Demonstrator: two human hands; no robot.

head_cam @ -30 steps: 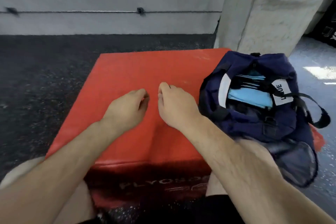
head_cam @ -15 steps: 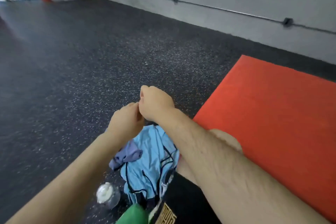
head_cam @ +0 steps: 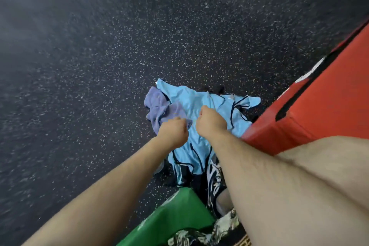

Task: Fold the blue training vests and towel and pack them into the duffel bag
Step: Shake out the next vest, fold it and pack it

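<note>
A heap of light blue training vests (head_cam: 201, 102) with dark trim lies crumpled on the black speckled floor. A lilac-blue towel (head_cam: 157, 106) is bunched against the heap's left side. My left hand (head_cam: 173, 132) hovers with curled fingers over the towel's near edge. My right hand (head_cam: 211, 124) is also curled, just over the middle of the vests. The fingertips of both hands are hidden, and no cloth looks lifted. The duffel bag is out of view.
The red padded box (head_cam: 323, 106) stands at the right, its corner touching the vests. My bare thigh (head_cam: 329, 166) crosses the lower right. A green object (head_cam: 175, 217) and patterned dark cloth (head_cam: 214, 181) lie at the bottom. Speckled rubber floor (head_cam: 99, 66) stretches left and ahead.
The view has swung left and down from the red box and duffel bag to the floor. Both hands have dropped closer to the vest and towel heap, still curled side by side.
</note>
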